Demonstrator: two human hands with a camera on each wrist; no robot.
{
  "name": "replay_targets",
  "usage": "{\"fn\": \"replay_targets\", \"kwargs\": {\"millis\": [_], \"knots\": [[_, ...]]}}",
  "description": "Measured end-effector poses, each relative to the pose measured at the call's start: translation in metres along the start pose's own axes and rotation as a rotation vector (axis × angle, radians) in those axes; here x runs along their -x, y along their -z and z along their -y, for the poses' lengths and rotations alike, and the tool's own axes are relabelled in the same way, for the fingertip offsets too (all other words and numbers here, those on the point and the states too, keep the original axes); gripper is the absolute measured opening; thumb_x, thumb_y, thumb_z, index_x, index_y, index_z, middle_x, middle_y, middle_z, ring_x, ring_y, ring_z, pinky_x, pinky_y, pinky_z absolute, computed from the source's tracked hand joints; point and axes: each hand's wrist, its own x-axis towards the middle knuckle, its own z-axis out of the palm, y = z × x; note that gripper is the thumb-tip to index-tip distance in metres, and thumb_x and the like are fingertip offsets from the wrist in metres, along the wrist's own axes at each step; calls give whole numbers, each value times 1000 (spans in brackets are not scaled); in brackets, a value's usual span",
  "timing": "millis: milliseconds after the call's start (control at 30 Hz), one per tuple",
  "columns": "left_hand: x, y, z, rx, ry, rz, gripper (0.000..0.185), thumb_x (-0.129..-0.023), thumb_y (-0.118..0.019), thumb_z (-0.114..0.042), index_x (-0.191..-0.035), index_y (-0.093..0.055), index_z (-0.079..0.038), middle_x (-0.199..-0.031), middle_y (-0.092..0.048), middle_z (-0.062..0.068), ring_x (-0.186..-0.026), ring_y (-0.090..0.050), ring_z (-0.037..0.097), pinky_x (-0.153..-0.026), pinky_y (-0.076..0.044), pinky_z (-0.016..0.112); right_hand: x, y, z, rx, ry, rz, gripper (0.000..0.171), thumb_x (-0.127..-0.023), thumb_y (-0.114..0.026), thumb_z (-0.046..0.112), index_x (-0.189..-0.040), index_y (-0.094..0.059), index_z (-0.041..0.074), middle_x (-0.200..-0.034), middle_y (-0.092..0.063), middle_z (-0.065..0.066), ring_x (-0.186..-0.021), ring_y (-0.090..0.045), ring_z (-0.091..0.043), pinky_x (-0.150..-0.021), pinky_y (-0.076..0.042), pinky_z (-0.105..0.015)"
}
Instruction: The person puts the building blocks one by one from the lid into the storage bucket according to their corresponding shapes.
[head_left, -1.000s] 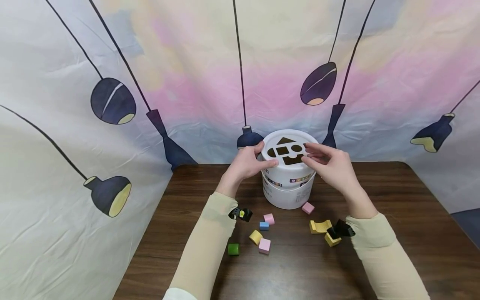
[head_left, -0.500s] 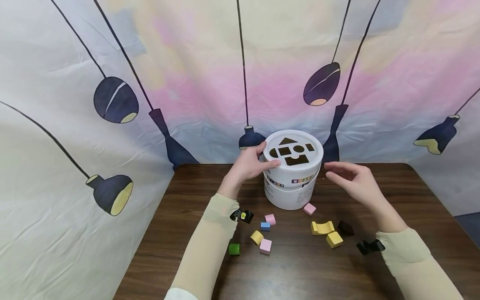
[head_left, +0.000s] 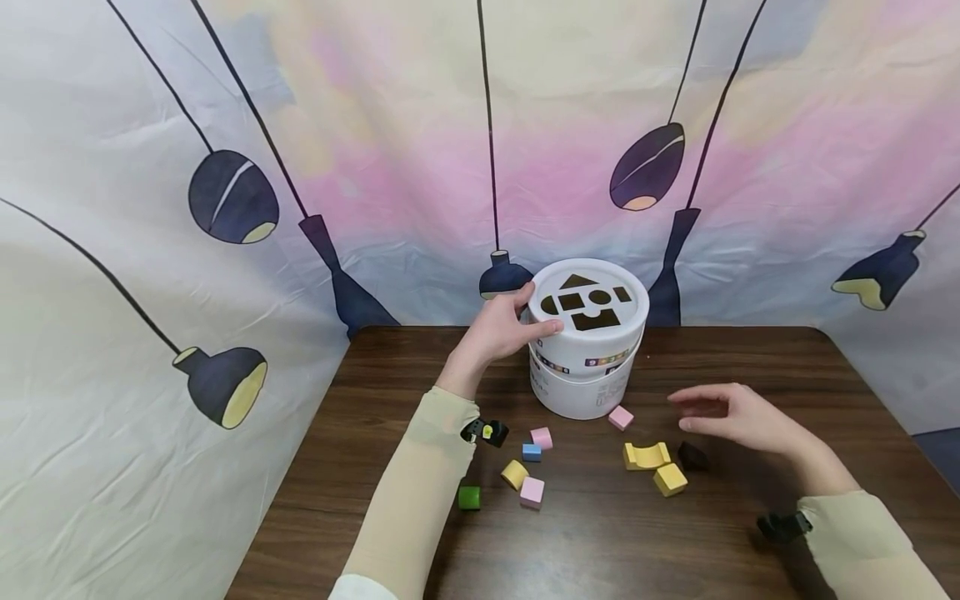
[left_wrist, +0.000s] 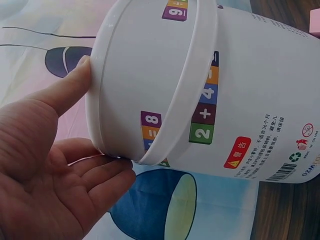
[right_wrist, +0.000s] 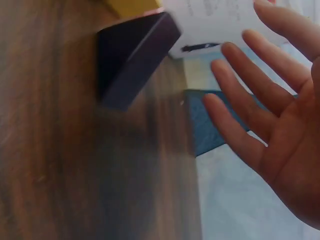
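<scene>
A white bucket (head_left: 581, 387) stands at the back middle of the dark wooden table (head_left: 390, 367), with shape holes in its lid (head_left: 633, 321). My left hand (head_left: 501, 327) grips the lid's left rim, thumb in front and fingers behind; the left wrist view shows my left hand (left_wrist: 60, 165) curled round the white bucket (left_wrist: 225, 100). To the right, my right hand (head_left: 705, 408) hovers empty with straight fingers just above a dark block (head_left: 692, 456). The right wrist view shows my right hand (right_wrist: 270, 115) spread beside that dark block (right_wrist: 132, 57).
Loose blocks lie before the bucket: a pink cube (head_left: 620, 417), a yellow arch (head_left: 645, 455), a yellow cube (head_left: 669, 479), and at the left a pink piece (head_left: 540, 437), blue (head_left: 531, 452), yellow cylinder (head_left: 513, 474), pink cube (head_left: 531, 492) and green cube (head_left: 468, 497). A printed cloth backdrop (head_left: 375, 167) surrounds the table.
My right hand has left the bucket lid and dropped down and to the right, ending over the dark block. My left hand has stayed on the lid's rim.
</scene>
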Motion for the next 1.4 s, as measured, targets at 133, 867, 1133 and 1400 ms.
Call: {"fn": "replay_targets", "kwargs": {"millis": [133, 867, 1133, 1400], "knots": [[1, 1, 0, 5, 4, 0, 98, -93, -85, -46, -168, -31, -16, -170, -37, 7, -154, -40, 25, -120, -42, 47, 6, -4, -12, -18, -15, 105, 44, -97, -83, 22, -135, -72, 3, -128, -76, -13, -110, -71, -7, -85, -58, -25], [1, 1, 0, 6, 12, 0, 98, -93, -85, -47, -168, -31, -17, -171, -36, 5, -153, -41, 24, -119, -43, 46, 17, -17, -31, -53, 1, 216, 39, -91, -88, 17, -126, -76, 6, -124, -73, -8, -108, -64, -2, -87, -58, -27], [1, 0, 0, -7, 14, -6, 97, -93, -85, -47, -168, -32, -17, -170, -37, 6, -153, -42, 25, -119, -44, 46, 18, -18, -31, -54, 18, 209, 37, -92, -88, 17, -125, -76, 6, -123, -73, -9, -108, -64, -2, -86, -59, -27], [0, -1, 1, -5, 6, -9, 96, -93, -85, -46, -168, -32, -17, -170, -38, 7, -152, -44, 26, -118, -44, 46, 18, -19, -31, -48, 10, 208, 35, -93, -87, 18, -124, -76, 7, -122, -73, -7, -107, -64, -1, -86, -60, -27]]}}
